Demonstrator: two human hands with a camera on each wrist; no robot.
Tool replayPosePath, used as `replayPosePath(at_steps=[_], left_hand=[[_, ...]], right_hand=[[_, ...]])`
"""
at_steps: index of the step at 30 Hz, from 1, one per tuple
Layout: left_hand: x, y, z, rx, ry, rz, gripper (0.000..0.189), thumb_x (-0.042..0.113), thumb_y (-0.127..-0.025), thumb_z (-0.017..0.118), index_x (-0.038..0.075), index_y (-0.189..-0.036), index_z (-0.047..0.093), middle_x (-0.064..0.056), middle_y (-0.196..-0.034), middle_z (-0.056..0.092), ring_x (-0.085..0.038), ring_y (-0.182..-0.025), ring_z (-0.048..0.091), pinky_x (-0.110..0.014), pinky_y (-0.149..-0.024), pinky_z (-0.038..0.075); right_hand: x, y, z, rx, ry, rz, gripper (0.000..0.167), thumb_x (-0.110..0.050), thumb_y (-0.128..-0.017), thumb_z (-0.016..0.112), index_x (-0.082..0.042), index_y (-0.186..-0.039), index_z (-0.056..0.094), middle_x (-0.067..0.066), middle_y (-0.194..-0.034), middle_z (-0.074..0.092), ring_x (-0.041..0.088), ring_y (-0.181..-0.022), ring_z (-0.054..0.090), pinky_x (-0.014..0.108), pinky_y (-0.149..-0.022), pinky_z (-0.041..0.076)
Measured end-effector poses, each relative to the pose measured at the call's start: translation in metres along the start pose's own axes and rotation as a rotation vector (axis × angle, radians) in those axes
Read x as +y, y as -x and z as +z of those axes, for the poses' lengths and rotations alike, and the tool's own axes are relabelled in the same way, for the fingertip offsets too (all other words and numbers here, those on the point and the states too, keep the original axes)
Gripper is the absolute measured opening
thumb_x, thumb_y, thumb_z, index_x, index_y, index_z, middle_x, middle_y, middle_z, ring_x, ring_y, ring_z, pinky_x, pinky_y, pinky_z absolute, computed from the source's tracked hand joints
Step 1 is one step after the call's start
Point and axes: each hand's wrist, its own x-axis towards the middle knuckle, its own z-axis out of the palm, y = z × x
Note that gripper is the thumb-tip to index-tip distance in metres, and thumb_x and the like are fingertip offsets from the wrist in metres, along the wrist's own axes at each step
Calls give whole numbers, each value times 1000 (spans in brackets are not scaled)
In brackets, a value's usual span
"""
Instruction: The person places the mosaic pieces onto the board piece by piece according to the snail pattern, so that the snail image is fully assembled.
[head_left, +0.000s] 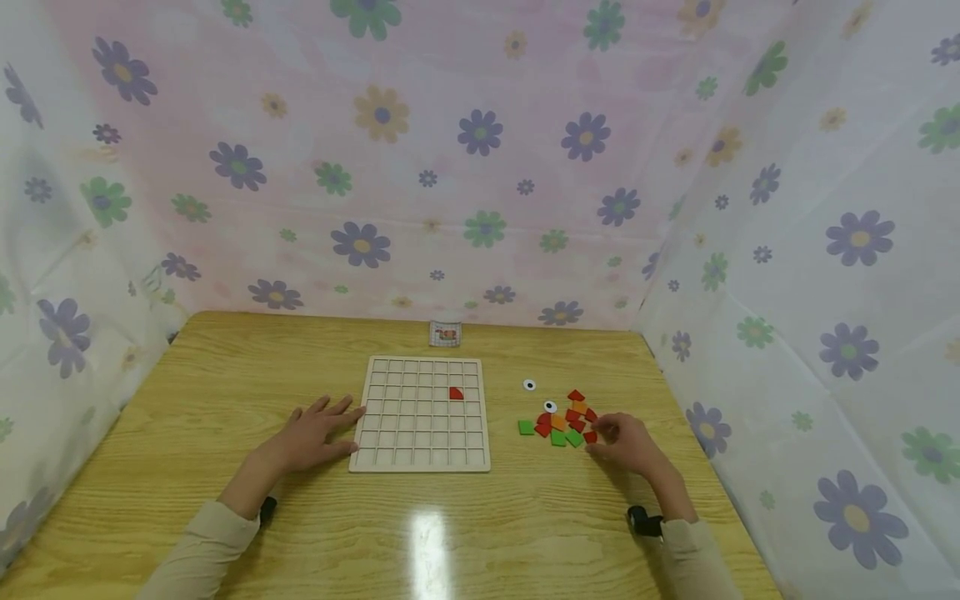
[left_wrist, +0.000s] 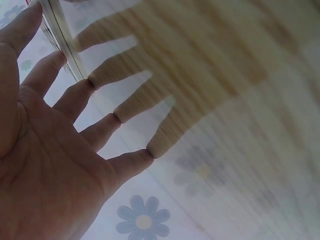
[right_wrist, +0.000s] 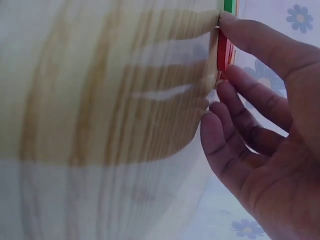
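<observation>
A pale wooden grid board (head_left: 420, 415) lies on the table, with one red tile (head_left: 456, 393) in a cell toward its upper right. My left hand (head_left: 318, 435) rests spread on the table, its fingertips at the board's left edge; its fingers (left_wrist: 75, 102) are extended in the left wrist view. Right of the board lies a loose group of red, orange and green tiles. At that group's right edge, my right hand (head_left: 626, 443) has thumb and index finger at opposite sides of a red tile (right_wrist: 222, 50), pinching it on the tabletop. The other fingers are curled.
Two round white eye pieces (head_left: 529, 385) lie above the loose tiles. A small picture card (head_left: 446, 334) is behind the board near the table's back edge. Flower-patterned sheets (head_left: 480, 133) enclose the wooden table (head_left: 247, 367) at the back and sides.
</observation>
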Motion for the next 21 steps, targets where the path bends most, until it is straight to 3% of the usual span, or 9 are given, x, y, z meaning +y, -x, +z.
replayPosePath(at_steps=[6, 14, 21], left_hand=[[1, 0, 0, 4, 2, 1, 64, 41, -99, 65, 9, -152, 49, -27, -159, 37, -62, -143, 26, -86, -101, 17], [1, 0, 0, 9, -2, -1, 63, 40, -99, 65, 9, -152, 49, -27, -158, 37, -62, -142, 26, -86, -101, 17], [-2, -1, 1, 10, 1, -4, 64, 43, -99, 65, 11, -152, 49, -25, -159, 37, -62, -143, 26, -86, -102, 17]], right_hand=[[2, 0, 0, 2, -23, 24, 31, -18, -86, 83, 3, -107, 73, 15, -105, 72, 31, -96, 68, 45, -83, 57], [4, -3, -1, -7, 16, -30, 20, -17, -86, 83, -2, -97, 74, 7, -94, 70, 17, -84, 62, 32, -74, 54], [2, -5, 0, -17, 28, -51, 20, -17, -86, 83, -3, -93, 71, 5, -90, 67, 15, -80, 59, 32, -72, 52]])
